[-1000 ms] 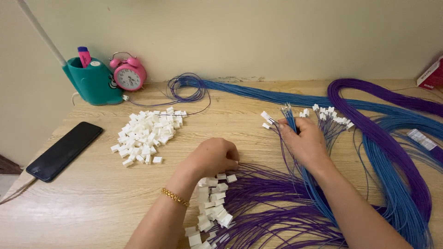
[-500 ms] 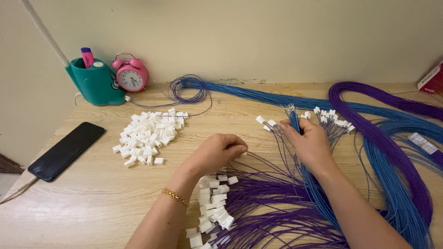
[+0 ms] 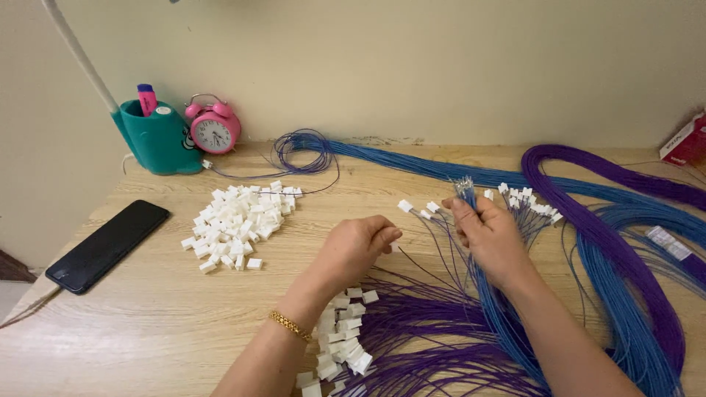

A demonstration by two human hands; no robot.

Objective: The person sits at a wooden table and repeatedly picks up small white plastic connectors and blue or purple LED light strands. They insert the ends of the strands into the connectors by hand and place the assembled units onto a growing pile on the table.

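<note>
A wooden table [image 3: 132,331] fills the frame, crossed at right by long looping bundles of blue wires [image 3: 632,345] and purple wires [image 3: 588,220]. At lower centre, more purple wires end in white connectors [image 3: 342,338] beside the left wrist. A loose pile of white plugs [image 3: 235,224] lies left of centre, with a black phone [image 3: 107,245] at far left. In the upper left stand a teal holder [image 3: 158,136] and a pink alarm clock [image 3: 213,125]. The right hand [image 3: 491,239], right of centre, is closed around a bunch of blue wires, their bare tips [image 3: 464,186] standing up above the fingers. The left hand [image 3: 359,246], at centre, is curled, fingertips pinched together; what it holds, if anything, cannot be told.
</note>
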